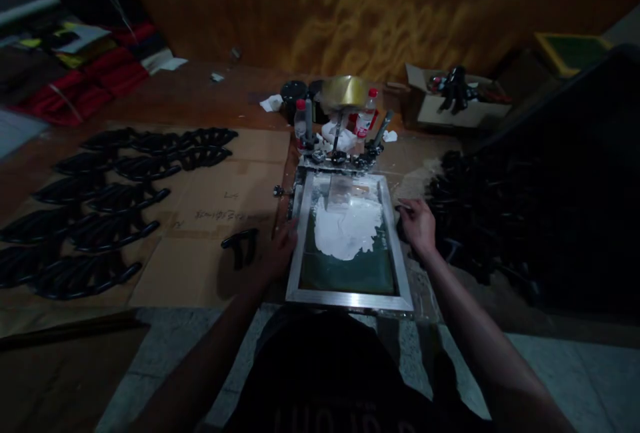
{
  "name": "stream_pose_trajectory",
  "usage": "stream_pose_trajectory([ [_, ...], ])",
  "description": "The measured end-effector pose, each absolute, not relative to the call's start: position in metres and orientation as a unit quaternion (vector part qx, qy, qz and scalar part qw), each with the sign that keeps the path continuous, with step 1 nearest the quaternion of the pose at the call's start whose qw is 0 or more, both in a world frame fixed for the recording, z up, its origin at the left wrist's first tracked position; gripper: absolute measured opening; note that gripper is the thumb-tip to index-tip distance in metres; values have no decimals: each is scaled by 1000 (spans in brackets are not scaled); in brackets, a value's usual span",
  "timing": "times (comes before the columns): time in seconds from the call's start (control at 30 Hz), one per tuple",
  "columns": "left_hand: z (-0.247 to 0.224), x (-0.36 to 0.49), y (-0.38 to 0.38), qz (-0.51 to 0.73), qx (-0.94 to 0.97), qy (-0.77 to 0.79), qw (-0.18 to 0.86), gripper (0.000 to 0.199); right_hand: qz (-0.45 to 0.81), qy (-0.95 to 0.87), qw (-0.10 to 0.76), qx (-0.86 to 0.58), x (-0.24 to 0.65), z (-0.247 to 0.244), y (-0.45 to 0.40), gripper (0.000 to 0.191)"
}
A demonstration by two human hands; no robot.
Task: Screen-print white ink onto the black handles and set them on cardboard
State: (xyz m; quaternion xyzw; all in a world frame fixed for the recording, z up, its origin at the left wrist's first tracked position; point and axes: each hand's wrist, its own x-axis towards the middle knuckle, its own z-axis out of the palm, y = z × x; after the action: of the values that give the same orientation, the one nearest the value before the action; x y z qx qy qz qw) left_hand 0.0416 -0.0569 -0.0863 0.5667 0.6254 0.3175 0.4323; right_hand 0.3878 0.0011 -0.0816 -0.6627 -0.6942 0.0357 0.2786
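Observation:
A silver screen frame [350, 299] lies in front of me, with a white paste [345, 229] spread over its green mesh [345, 273]. A flat scraper [340, 189] rests at the paste's far end. Beside the frame's left edge is my left hand [283, 246], dim and blurred, so its fingers cannot be made out well. My right hand [419, 223] is just right of the frame, its fingers pinched together on something small that I cannot make out. A single black piece [241, 244] sits on the cardboard left of my left hand.
Rows of black curved pieces [105, 219] cover the cardboard [190, 239] at left. Behind the frame stand a clamp [337, 156], bottles [367, 113] and a gold lamp [344, 93]. A dark pile [475, 219] and an open box [450, 109] are at right.

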Motion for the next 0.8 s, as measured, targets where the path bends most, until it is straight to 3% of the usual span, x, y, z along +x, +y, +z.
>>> stream_pose_trajectory([
  [0.07,-110,45,-58,296,554,639,444,61,21,-721,282,-632,361,-68,21,51],
  [0.13,-125,47,-55,282,554,640,452,65,33,-779,226,-584,324,-55,36,59],
  [0.27,-136,46,-49,284,557,625,467,64,123,-818,32,-561,274,-46,29,29],
  [0.33,-138,46,-49,298,559,617,467,62,142,-832,-10,-536,275,-50,10,24],
  [0.47,-140,47,-51,298,555,618,471,62,173,-895,-16,-411,296,-51,-22,33],
  [0.57,-138,48,-52,312,545,616,475,61,177,-896,-19,-406,300,-49,-21,25],
  [0.67,-134,48,-53,321,537,620,474,64,128,-886,42,-444,295,-59,-23,25],
  [0.8,-130,50,-54,327,527,620,481,64,129,-908,107,-383,300,-81,-45,35],
])
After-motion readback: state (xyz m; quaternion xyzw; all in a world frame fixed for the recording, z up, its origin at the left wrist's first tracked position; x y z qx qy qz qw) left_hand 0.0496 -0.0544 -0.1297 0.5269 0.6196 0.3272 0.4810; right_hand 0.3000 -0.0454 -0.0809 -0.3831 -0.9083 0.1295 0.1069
